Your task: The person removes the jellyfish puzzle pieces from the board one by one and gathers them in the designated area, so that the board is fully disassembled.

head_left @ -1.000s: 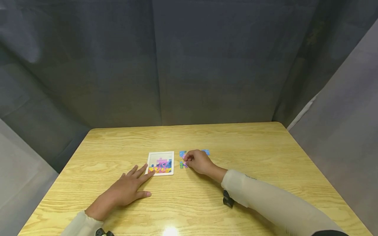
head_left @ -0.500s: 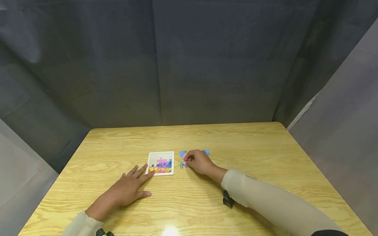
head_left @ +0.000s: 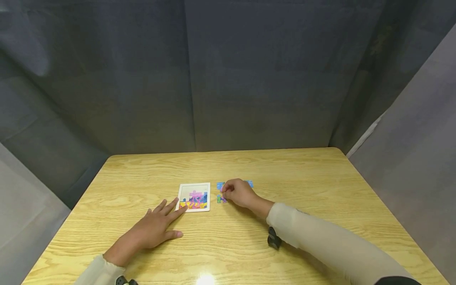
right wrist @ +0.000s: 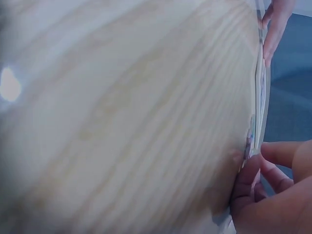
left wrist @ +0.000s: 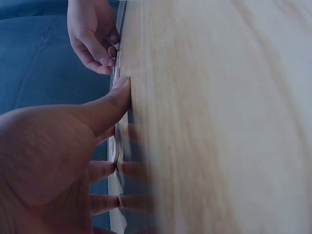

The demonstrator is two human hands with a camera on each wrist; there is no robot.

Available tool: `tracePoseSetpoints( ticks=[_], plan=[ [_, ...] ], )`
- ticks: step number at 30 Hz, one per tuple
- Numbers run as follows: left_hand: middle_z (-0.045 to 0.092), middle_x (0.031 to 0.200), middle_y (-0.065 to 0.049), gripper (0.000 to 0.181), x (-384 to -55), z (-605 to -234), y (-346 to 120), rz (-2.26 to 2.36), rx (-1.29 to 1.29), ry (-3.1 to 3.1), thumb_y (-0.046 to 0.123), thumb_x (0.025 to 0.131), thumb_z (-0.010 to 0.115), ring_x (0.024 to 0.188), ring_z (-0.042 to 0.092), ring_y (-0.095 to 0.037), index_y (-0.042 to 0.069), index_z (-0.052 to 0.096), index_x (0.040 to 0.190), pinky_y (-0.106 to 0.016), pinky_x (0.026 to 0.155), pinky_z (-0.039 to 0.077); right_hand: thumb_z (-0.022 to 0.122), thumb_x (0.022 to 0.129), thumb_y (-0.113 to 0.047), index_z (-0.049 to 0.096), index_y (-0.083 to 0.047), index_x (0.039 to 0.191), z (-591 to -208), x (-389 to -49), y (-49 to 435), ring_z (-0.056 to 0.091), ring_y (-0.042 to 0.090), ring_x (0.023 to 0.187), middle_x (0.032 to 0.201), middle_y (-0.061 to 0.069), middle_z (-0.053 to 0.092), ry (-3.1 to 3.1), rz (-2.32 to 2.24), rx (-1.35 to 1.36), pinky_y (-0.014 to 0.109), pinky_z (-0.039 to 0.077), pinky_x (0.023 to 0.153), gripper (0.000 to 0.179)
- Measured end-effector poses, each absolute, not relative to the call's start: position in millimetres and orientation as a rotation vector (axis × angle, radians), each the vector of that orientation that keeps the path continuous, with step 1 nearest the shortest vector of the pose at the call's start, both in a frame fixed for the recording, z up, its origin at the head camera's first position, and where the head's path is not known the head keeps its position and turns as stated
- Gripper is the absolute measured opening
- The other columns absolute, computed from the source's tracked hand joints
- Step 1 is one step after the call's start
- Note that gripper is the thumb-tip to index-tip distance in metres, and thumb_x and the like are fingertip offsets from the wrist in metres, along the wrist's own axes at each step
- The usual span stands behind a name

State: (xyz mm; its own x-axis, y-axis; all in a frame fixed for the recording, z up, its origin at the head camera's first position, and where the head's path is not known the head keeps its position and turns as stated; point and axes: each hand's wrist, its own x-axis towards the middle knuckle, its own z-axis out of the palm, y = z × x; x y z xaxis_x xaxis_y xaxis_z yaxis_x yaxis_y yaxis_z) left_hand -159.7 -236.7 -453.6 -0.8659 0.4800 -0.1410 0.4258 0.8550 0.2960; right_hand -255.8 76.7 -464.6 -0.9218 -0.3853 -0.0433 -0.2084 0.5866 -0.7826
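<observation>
A white-framed jigsaw tray (head_left: 208, 198), partly filled with pink, blue and yellow pieces, lies flat on the table. Spread over its lower left corner is my left hand (head_left: 153, 227), fingers straight and fingertips resting on the frame. Just right of the tray, my right hand (head_left: 239, 194) pinches a small puzzle piece (right wrist: 255, 152) between thumb and index finger, mostly hidden by the fingertips. Around that hand lie loose pieces: a blue one (head_left: 220, 185), a green one (head_left: 219, 199) and another blue one (head_left: 250, 183) partly behind the knuckles.
The wood-grain table (head_left: 285, 170) has its far edge against a dark grey curtain (head_left: 249, 79). Lighter grey cloth (head_left: 409, 138) hangs along the right side. Small black devices sit at both wrists.
My right hand has lifted and shifted very slightly, fingertips still at the loose pieces. The left hand and the tray stay where they were.
</observation>
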Motion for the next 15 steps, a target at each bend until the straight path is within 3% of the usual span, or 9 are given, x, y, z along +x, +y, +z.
tracePoseSetpoints(
  ticks=[8,15],
  plan=[
    [0.019,0.171,-0.015,0.079,-160.9,-455.7,-237.4,0.366,0.7,2.822,0.061,0.096,0.06,0.152,0.02,-0.055,0.026,0.034,0.163,-0.085,0.102,0.026,0.065,0.1,-0.005,0.071,0.001,0.105,-456.5,-258.4,71.3,0.072,0.022,0.083,0.093,0.01,0.072,2.511,-1.321,-0.496,0.031,0.061,0.078,0.009],
    [0.019,0.171,-0.015,0.079,-160.5,-454.8,-236.9,0.363,0.691,2.821,0.061,0.096,0.06,0.152,0.02,-0.054,0.027,0.034,0.163,-0.085,0.103,0.026,0.067,0.101,-0.01,0.071,-0.001,0.111,-452.5,-263.2,56.9,0.067,0.021,0.079,0.093,0.007,0.069,2.518,-1.291,-0.527,0.028,0.059,0.072,0.014]
  ],
)
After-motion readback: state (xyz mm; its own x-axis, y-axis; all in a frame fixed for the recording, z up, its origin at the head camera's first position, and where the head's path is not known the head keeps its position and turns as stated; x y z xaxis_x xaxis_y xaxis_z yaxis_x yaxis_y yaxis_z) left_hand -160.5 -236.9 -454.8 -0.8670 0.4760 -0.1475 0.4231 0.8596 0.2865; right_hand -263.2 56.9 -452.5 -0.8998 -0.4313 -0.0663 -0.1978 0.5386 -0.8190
